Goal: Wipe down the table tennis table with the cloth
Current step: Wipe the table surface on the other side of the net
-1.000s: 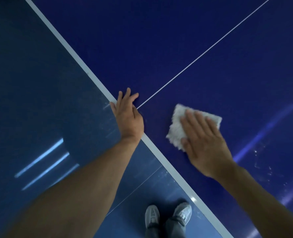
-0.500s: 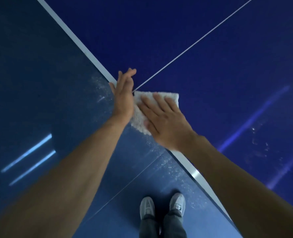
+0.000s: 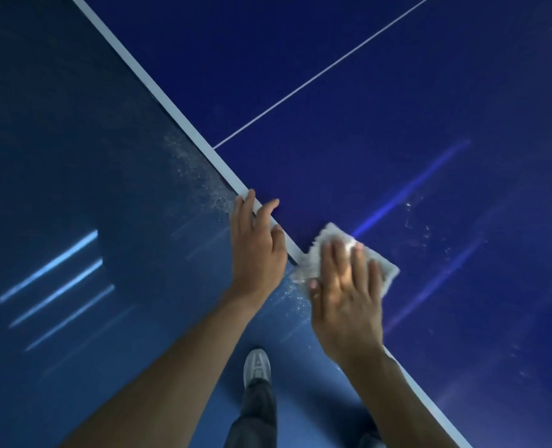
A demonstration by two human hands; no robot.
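- Table: dark blue, smooth matte table tennis table (image 3: 365, 124). It has a broad white edge stripe (image 3: 177, 124) and a thin white centre line (image 3: 316, 76) that meets the stripe at an angle.
- Cloth: small white nubbly cloth (image 3: 328, 237), roughly square. It lies flat on the table top at the near edge, with one corner over the stripe.
- My right hand (image 3: 345, 295): palm down and fingers spread straight, pressing the cloth without gripping it. It is motion-blurred.
- My left hand (image 3: 256, 250): just beside the cloth and resting on the table edge. The fingers are loosely extended across the stripe and hold nothing.
- Pale droplets or specks (image 3: 420, 221): scattered on the table beyond the cloth.
- Glossy blue floor (image 3: 74, 156): lies below the edge and carries streaked light reflections (image 3: 55, 273). Fine white specks (image 3: 197, 169) are dusted along the table edge.
- My pale grey shoe (image 3: 256, 367) and dark trouser leg (image 3: 255, 415): on the floor between my forearms.
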